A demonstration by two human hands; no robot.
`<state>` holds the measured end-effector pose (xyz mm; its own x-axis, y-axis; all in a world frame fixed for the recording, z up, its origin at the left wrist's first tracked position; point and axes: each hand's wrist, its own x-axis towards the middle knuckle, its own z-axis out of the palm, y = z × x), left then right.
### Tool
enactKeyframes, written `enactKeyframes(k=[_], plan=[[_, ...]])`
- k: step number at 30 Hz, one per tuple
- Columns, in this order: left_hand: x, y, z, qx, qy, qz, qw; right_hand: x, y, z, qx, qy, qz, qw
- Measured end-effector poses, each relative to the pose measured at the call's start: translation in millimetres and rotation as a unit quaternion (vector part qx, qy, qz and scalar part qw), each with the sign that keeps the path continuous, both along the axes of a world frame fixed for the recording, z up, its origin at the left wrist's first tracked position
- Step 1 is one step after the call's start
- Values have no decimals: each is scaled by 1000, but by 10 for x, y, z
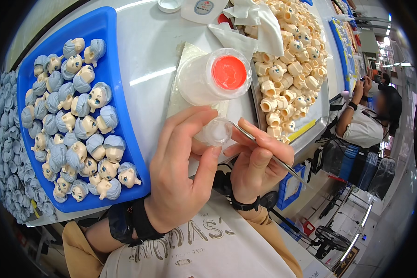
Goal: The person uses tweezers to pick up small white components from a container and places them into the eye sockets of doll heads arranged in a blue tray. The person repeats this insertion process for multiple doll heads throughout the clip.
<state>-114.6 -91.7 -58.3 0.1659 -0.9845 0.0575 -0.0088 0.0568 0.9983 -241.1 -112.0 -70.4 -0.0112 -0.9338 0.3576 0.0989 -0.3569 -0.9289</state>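
Note:
My left hand point(180, 162) is curled round a small translucent plastic cup point(217, 131), its round end facing up. Between the fingers and thumb of my right hand point(263, 160) is a slim metal tool point(285, 166). One end of the tool touches or nearly touches the cup's rim; the other points down to the right. Whether it is a single rod or a pair of tweezers I cannot tell. Just beyond my hands stands a larger translucent tub point(194, 81) with a bright red-orange round top point(229, 72), on a whitish pad point(185, 58).
At left, a blue tray point(118, 92) holds many blue-haired doll heads point(85, 125), with blue hair pieces point(9, 143) beyond it. To the right, cream doll face parts point(294, 69) fill a tray, partly under white cloths point(268, 28). A co-worker point(366, 120) sits farther right.

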Motion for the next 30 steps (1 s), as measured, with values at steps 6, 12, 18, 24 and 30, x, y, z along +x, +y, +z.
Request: enactKeyframes(k=[6, 12, 18, 24, 30], plan=[[-21, -11, -24, -16, -1, 20, 1000, -28, -5, -50, -28, 72, -7, 997], [-27, -15, -22, -14, -3, 23, 1000, -37, -32, -63, -18, 24, 6, 1000], [-22, -13, -8, -5, 1, 21, 1000, 12, -55, 50, 54, -22, -4, 998], [-8, 28, 12, 6, -10, 17, 1000, 32, 17, 47, 61, -27, 2, 998], [9, 130, 30, 17, 0, 36, 999, 3, 125, 70, 98, -41, 33, 994]])
